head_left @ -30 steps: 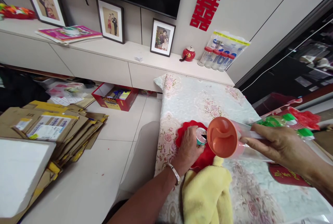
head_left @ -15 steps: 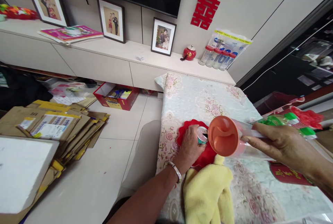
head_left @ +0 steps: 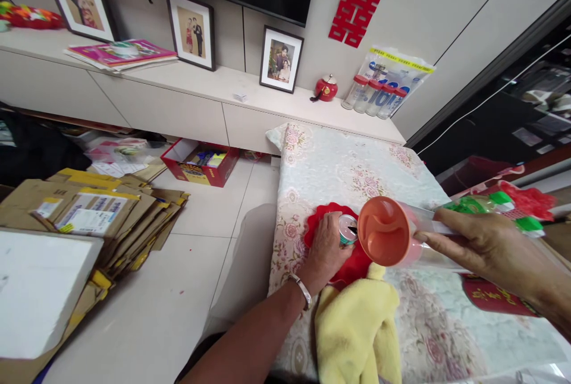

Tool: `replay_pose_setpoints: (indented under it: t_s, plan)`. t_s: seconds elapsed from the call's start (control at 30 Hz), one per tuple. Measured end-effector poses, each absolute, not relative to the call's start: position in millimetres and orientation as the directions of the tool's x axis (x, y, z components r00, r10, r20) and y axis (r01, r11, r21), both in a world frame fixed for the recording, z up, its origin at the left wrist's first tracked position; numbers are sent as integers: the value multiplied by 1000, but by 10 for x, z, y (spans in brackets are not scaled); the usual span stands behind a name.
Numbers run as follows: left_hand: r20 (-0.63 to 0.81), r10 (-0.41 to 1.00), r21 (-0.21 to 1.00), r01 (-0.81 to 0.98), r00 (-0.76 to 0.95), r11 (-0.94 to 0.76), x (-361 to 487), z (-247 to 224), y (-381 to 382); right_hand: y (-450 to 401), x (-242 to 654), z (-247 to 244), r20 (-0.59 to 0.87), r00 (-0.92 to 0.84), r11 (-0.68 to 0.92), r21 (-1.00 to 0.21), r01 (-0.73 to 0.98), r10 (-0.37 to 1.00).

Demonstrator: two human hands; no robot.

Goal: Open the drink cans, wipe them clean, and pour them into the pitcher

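Note:
My left hand (head_left: 328, 250), with a silver bangle at its wrist, is wrapped round a small green-sided drink can (head_left: 347, 227) whose top has a dark opening. The can is over a red scalloped tray (head_left: 317, 217). My right hand (head_left: 482, 247) grips the handle of a clear plastic pitcher (head_left: 426, 256) lying tilted on its side in the air. Its round orange end (head_left: 383, 232), with a curved inner divider, faces the can and is right beside its top. Whether they touch, or any liquid passes, I cannot tell.
A yellow plush cloth (head_left: 357, 330) lies in front of the tray on the flowered tablecloth (head_left: 321, 158). A red tin (head_left: 497, 296) sits under my right forearm. Green-capped bottles (head_left: 499, 198) stand at right. Flattened cardboard (head_left: 129, 217) and a red box (head_left: 200, 164) are on the floor.
Almost nothing differs. Both hands, the can and the pitcher keep their places, and the view has shifted very slightly.

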State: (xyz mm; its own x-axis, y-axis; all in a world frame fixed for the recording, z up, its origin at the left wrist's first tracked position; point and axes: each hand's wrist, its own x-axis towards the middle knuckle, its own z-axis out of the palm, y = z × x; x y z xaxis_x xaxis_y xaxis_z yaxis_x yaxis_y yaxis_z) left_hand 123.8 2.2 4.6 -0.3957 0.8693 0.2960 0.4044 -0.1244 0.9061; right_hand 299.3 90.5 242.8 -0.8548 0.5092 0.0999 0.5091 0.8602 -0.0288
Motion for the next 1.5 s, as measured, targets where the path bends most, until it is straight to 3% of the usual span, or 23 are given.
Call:
replay_pose_setpoints:
  t_s: [0.97, 1.5]
  plan:
    - [296, 874, 909, 395, -385, -134, 1225, 95, 18, 896, 2997, 2411, 186, -902, 913, 48, 405, 390]
    - [293, 867, 915, 383, -403, -131, 1227, 114, 22, 877, 2971, 2434, 164, -900, 908, 51, 416, 403]
